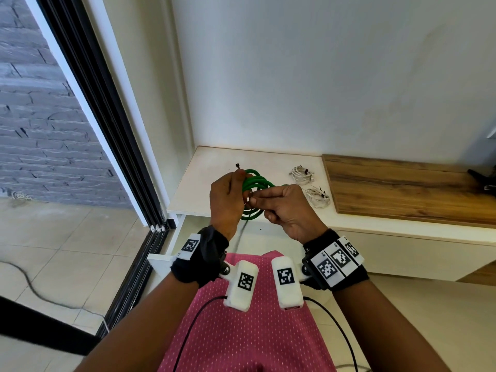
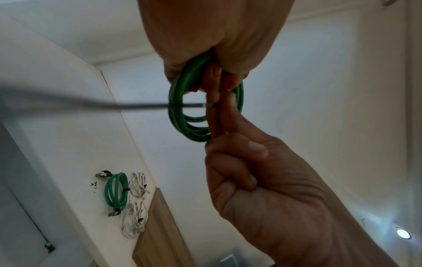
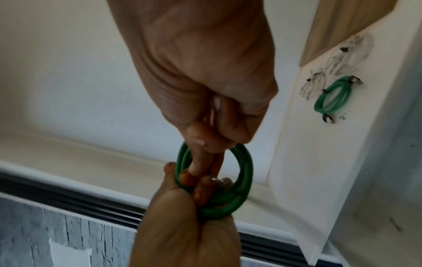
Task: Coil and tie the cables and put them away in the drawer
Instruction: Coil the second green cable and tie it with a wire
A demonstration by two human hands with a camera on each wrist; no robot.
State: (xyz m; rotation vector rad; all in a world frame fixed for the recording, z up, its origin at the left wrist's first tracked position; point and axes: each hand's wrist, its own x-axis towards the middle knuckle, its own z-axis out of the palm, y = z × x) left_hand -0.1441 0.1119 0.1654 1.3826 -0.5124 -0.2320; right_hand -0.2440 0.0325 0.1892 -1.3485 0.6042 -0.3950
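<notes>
My left hand grips a coiled green cable above the white counter. My right hand pinches a thin dark tie that crosses the coil; its tail runs off blurred to the left in the left wrist view. A short dark tip sticks up above my left fingers. In the right wrist view my left hand clasps the coil from below. Another tied green coil and two tied white coils lie on the counter. The white drawer stands open below.
A wooden panel covers the counter to the right, with a black object at its far end. A dark sliding-door frame runs along the left. A thin cable lies on the tiled floor.
</notes>
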